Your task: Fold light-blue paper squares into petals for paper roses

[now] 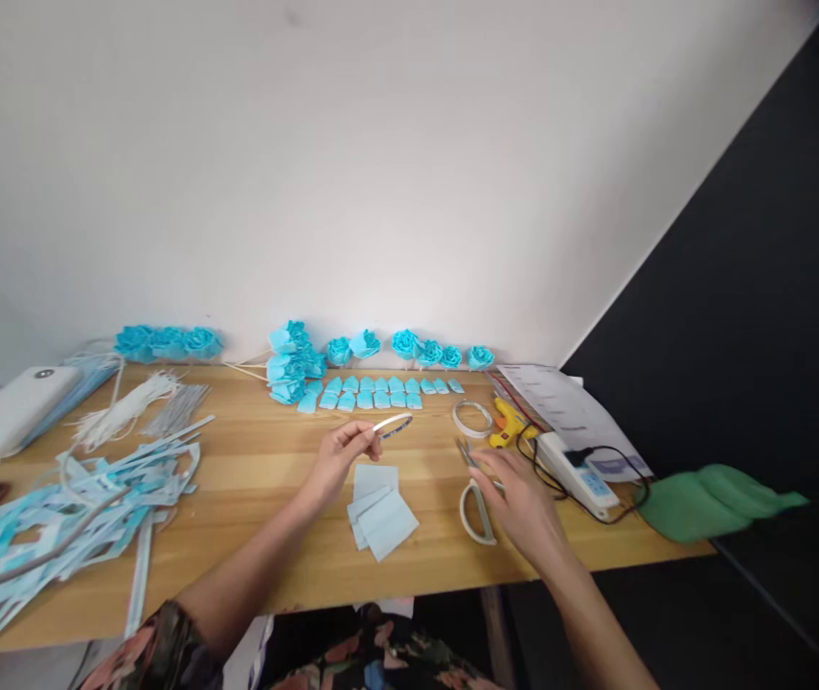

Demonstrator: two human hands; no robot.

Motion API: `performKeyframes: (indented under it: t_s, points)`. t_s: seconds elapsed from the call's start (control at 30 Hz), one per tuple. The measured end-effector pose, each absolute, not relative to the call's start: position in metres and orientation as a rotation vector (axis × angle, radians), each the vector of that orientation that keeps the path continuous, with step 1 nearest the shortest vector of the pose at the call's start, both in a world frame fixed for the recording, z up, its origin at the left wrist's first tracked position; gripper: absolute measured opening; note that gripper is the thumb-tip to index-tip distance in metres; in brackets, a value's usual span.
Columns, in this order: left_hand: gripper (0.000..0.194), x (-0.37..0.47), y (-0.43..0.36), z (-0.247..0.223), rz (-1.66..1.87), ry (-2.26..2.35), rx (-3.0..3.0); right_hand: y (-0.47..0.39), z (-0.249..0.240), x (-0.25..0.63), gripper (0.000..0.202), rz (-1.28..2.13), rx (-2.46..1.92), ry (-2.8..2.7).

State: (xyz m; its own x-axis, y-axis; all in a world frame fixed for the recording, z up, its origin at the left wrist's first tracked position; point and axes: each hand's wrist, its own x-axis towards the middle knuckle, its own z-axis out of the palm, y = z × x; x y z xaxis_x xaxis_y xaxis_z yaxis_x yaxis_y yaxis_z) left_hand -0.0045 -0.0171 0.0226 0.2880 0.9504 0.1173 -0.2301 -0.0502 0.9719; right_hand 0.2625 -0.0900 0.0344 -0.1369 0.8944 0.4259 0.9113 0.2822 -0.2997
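Note:
A thin white ring of tape (393,423) is pinched between the thumb and fingers of my left hand (353,448), raised above the middle of the table. My right hand (516,494) is closed on the scissors (479,498), whose blades point away toward a white roll (472,419) lying flat. Under and between the hands rest a few pale blue paper squares (387,517), partly overlapping. Beyond them, small light blue petal pieces (381,400) lie in two rows. Blue paper flowers (407,344) line the wall behind.
Cut blue strips (93,508) cover the left of the table (251,537), near white stems (125,407) and a white power bank (13,412). At right are a yellow glue gun (508,423), a power strip (578,476), cables, a printed sheet (567,402) and a green bag (717,501).

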Motion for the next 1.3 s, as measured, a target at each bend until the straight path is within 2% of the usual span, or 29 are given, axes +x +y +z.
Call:
performKeyframes:
  t_s: [0.23, 0.37, 0.5, 0.67, 0.8, 0.9, 1.1, 1.3]
  points:
    - [0.020, -0.004, -0.007, 0.012, 1.222, 0.636, 0.903, -0.116, -0.012, 0.309, 0.035, -0.078, -1.893, -2.063]
    - [0.019, -0.003, -0.006, 0.012, 1.219, 0.592, 0.866, -0.113, -0.011, 0.298, 0.040, -0.190, -1.968, -2.116]
    - [0.030, -0.002, -0.006, 0.012, 1.218, 0.538, 0.853, -0.106, -0.004, 0.283, 0.042, -0.175, -2.067, -2.144]
    - [0.033, -0.004, -0.005, 0.013, 1.159, 0.471, 0.793, -0.099, 0.006, 0.285, 0.043, 0.339, -2.095, -1.801]
    - [0.026, -0.007, -0.006, 0.015, 1.117, 0.443, 0.765, -0.092, 0.029, 0.292, 0.055, 0.904, -1.609, -1.218]
    - [0.030, -0.007, -0.006, 0.017, 1.084, 0.434, 0.762, -0.086, 0.046, 0.283, 0.061, 1.139, -1.202, -0.888]
    - [0.022, -0.007, -0.002, 0.016, 1.134, 0.477, 0.734, -0.069, 0.044, 0.245, 0.064, 1.598, -0.869, -0.882]
    - [0.018, -0.010, 0.003, 0.014, 1.185, 0.503, 0.746, -0.046, 0.051, 0.219, 0.050, 1.750, -0.871, -0.952]
